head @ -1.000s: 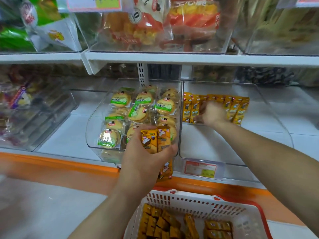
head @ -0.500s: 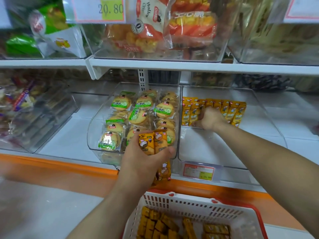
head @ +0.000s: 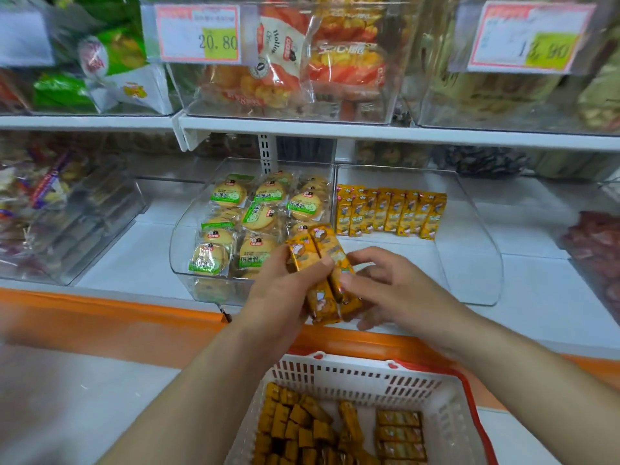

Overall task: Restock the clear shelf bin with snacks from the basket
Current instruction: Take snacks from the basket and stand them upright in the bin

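Basket: the white basket with a red rim sits nearest, low in view, with orange snack packs heaped inside.
Left hand: the left hand is above the basket, its grip wrapped round a held bundle of the same orange packs.
Right hand: the right hand is just beside it, thumb and curled fingers closing on the bundle's right side.
Clear bin: the clear shelf bin is behind the hands, with a row of packs standing along its back.
Neighbour: a biscuit bin stands to its left, holding round wrapped biscuits.
Above: a price tag reads 20.80.
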The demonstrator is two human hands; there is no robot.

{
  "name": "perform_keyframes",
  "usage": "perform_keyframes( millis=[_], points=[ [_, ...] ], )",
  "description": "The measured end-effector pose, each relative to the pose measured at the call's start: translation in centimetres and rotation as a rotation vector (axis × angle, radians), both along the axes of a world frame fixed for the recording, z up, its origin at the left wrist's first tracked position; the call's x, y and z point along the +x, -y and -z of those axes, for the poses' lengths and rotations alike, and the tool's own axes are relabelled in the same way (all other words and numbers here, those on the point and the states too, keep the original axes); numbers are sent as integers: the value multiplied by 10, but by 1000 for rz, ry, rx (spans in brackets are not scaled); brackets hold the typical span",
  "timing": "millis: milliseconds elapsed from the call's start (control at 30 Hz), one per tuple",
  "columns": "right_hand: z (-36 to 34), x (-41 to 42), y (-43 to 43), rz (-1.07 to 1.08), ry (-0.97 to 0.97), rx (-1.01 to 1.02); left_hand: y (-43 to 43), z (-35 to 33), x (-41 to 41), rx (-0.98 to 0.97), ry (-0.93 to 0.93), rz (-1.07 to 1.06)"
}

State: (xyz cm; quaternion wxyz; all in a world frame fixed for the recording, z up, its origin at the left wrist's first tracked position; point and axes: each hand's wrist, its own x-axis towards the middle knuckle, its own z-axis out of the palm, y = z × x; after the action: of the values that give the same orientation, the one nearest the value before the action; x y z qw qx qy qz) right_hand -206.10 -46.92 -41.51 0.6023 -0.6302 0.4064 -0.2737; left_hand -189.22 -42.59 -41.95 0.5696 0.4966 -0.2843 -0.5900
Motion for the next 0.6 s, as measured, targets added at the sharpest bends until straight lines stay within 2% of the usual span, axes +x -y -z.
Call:
perform_keyframes(
  millis=[167, 300, 400, 500, 600],
  points=[
    [-4, -14, -1, 1, 69, 55, -3, -1, -5, -62, 22, 53],
    [0, -21, 3, -1, 49, 34, 0, 1, -7, -69, 222, -93],
    [3, -26, 10, 87, 122, 35, 2, 3, -6, -71, 401, -135],
    [4, -28, 17, 236, 307, 24, -2, 8, -13, -52, 472, -15],
    [8, -27, 23, 412, 313, -67, -5, 14, -24, -38, 510, 96]
  ],
)
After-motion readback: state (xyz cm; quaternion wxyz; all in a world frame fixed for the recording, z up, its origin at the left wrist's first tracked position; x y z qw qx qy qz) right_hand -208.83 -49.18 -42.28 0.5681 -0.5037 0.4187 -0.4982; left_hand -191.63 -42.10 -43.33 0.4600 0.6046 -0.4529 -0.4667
